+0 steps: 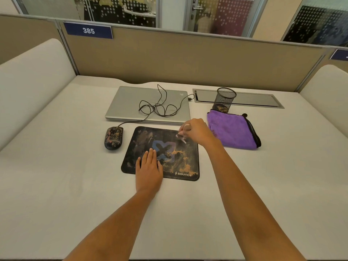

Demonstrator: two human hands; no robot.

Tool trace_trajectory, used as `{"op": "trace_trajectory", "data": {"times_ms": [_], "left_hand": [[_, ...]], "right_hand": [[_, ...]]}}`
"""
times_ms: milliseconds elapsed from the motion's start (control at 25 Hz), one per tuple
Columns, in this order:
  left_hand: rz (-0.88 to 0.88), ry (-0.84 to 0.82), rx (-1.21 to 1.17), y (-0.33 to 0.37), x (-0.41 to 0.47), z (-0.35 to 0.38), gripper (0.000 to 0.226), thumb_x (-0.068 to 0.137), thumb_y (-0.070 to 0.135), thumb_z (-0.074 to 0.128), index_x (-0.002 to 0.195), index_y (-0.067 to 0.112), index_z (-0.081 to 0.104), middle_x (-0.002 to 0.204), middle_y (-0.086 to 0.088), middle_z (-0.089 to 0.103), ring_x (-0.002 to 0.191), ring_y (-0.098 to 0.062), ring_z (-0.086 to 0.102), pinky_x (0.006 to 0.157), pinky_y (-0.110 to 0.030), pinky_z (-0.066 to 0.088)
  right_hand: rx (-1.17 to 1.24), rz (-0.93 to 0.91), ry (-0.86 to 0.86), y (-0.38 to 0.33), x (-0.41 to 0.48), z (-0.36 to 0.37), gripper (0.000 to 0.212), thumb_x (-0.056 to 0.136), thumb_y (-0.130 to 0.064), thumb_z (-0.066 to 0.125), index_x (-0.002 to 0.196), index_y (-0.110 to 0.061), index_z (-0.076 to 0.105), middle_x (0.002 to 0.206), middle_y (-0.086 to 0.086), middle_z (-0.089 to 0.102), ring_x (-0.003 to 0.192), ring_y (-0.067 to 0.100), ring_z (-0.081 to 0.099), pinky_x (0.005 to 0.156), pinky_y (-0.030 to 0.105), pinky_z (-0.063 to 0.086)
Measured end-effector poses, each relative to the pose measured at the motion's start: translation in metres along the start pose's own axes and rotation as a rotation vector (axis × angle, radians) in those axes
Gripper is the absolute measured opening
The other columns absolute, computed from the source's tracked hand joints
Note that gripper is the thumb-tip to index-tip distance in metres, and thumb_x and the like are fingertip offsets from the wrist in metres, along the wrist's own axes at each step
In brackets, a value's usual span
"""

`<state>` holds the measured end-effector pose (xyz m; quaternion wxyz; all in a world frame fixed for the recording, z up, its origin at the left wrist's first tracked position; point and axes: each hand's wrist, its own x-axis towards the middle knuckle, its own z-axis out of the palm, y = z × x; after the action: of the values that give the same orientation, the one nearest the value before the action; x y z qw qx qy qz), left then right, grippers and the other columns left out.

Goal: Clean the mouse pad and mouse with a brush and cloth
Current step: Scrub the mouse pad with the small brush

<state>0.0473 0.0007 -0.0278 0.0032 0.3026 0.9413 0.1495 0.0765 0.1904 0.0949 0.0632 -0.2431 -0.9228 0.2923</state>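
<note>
A black mouse pad point(143, 140) lies mid-desk, with orange-brown dust over its lower right part. My left hand point(149, 166) rests flat on the pad's near left area, fingers together. My right hand point(195, 131) is closed around a small brush point(181, 137), whose blurred bristles touch the pad's far right corner. A black wired mouse point(113, 137), speckled with the same dust, sits just left of the pad. A folded purple cloth point(230, 129) lies to the right of the pad, apart from it.
A shut silver laptop point(128, 104) lies behind the pad with the mouse cable point(162, 108) coiled on its lid. A black mesh pen cup point(225, 99) stands behind the cloth beside a recessed cable tray point(258, 99). A partition wall bounds the desk's far side.
</note>
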Motion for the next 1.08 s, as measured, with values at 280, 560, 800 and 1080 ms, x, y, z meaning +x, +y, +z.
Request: {"op": "trace_trajectory", "data": {"times_ms": [280, 560, 800, 1080], "left_hand": [[0.002, 0.011, -0.022, -0.001, 0.0, 0.0, 0.052, 0.1, 0.035, 0.016, 0.149, 0.018, 0.012, 0.156, 0.001, 0.015, 0.145, -0.015, 0.007, 0.117, -0.036, 0.0], [0.005, 0.024, -0.001, -0.002, 0.0, 0.001, 0.052, 0.1, 0.036, 0.015, 0.149, 0.019, 0.012, 0.156, 0.002, 0.015, 0.145, -0.014, 0.007, 0.117, -0.035, -0.002], [0.003, 0.018, -0.018, -0.002, -0.001, 0.0, 0.052, 0.1, 0.035, 0.016, 0.149, 0.019, 0.011, 0.157, 0.002, 0.014, 0.145, -0.014, 0.007, 0.117, -0.035, -0.001], [0.011, 0.015, -0.07, -0.004, 0.0, -0.001, 0.05, 0.101, 0.032, 0.018, 0.148, 0.019, 0.015, 0.156, 0.003, 0.016, 0.144, -0.014, 0.008, 0.117, -0.034, -0.001]], "right_hand": [[0.02, 0.02, -0.004, -0.016, 0.005, 0.022, 0.021, 0.091, 0.0, 0.051, 0.1, 0.002, 0.07, 0.105, 0.016, 0.068, 0.099, 0.027, 0.063, 0.08, 0.026, 0.047], [0.005, -0.125, -0.418, -0.035, -0.025, 0.019, 0.011, 0.085, -0.012, 0.066, 0.093, -0.015, 0.073, 0.096, 0.003, 0.07, 0.086, 0.016, 0.064, 0.077, 0.027, 0.052], [0.17, -0.037, -0.007, -0.021, -0.011, 0.02, 0.017, 0.09, -0.011, 0.059, 0.099, -0.01, 0.073, 0.102, 0.007, 0.069, 0.089, 0.014, 0.059, 0.077, 0.02, 0.047], [-0.043, -0.141, -0.287, -0.031, -0.027, 0.03, 0.013, 0.086, -0.014, 0.063, 0.093, -0.018, 0.073, 0.095, 0.001, 0.069, 0.086, 0.013, 0.061, 0.075, 0.025, 0.048]]}}
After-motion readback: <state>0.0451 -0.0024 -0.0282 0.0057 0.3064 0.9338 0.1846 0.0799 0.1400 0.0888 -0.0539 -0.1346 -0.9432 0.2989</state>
